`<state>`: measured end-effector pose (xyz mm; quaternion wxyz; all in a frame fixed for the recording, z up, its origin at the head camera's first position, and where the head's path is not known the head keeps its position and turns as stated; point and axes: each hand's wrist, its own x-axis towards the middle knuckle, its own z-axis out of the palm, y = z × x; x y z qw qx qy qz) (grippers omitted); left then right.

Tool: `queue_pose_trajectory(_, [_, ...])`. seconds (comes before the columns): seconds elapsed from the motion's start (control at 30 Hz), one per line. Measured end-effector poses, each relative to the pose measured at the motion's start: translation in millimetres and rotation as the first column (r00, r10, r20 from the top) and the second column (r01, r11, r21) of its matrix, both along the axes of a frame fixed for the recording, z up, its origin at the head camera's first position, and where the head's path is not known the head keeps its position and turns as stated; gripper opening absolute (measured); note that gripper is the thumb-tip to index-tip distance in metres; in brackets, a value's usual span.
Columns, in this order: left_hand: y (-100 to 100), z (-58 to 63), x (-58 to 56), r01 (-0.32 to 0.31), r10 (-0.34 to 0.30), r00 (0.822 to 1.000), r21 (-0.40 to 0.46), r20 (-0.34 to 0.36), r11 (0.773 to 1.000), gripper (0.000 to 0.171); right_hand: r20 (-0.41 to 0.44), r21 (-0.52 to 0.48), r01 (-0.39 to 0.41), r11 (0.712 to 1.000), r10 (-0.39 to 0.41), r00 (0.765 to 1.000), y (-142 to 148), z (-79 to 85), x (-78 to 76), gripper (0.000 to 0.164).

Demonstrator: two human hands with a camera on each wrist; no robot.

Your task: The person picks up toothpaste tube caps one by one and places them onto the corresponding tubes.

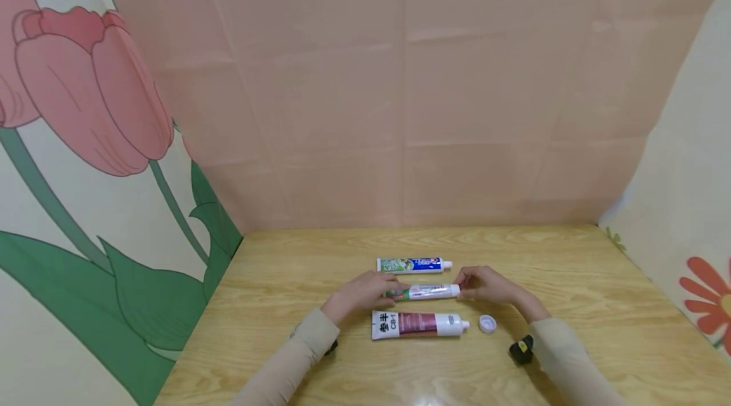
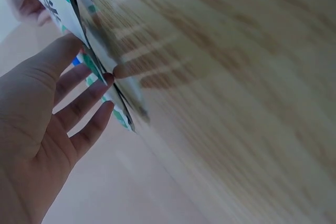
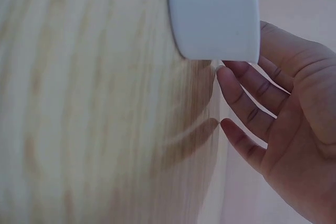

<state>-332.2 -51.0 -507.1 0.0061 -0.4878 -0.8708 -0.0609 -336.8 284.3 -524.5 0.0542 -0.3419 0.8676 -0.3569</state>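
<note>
Green and white, the tube (image 1: pixel 428 292) is right at the centre of things, crosswise between the upper tube (image 1: pixel 414 265) and the lower tube (image 1: pixel 419 324), over the wooden table (image 1: pixel 285 260), though whether it's resting on the wood or slightly raised I can't tell! On its flat tail, the left hand (image 1: pixel 365 292) has thumb on the near side and fingers over the far side, a grasp rather than a clench. At the other end, the right hand (image 1: pixel 488 285) has thumb and forefinger at the white cap (image 1: pixel 455 290), pinching it, by the look from above (the wrist view hides those tips behind something white, so no verdict on pressure). Now, the handling: it should be light, soft-walled and a touch slippery, hardly fragile, but a hard squeeze mid-body would dent it and push paste forward. That flat tail looks the safest hold, stiffer along the crimp; the cap, likely hard plastic, should take a firm fingertip grip. Nearer the viewer, the loose cap (image 1: pixel 487 324) sits just beyond the lower tube's bare nozzle (image 1: pixel 466 325).
</note>
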Motion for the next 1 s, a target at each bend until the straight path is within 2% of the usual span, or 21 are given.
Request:
queue_pose_trajectory(0.13, [-0.9,-1.9,-0.6,0.002,-0.002,1.000,-0.005,0.000,1.000,0.053,0.007,0.001,-0.001,1.000,0.001,1.000,-0.4,-1.4,-1.2,0.019])
queue_pose_trajectory(0.4, [-1.0,-0.3,0.0,-0.001,0.001,0.999,0.005,0.048,1.000,0.051,0.012,0.003,-0.008,1.000,0.008,1.000,-0.6,-1.1,-3.2,0.019])
queue_pose_trajectory(0.7, [-4.4,-4.0,-3.4,-0.026,0.027,0.999,-0.014,0.024,1.000,0.051,0.045,-0.002,-0.026,1.000,0.026,0.999,0.8,2.4,-1.9,0.021])
queue_pose_trajectory(1.0, [-8.9,-1.2,-0.4,-0.057,0.057,0.995,-0.007,0.077,0.998,0.053,0.055,-0.028,-0.061,0.998,0.062,0.997,5.6,-1.4,-1.3,0.026])
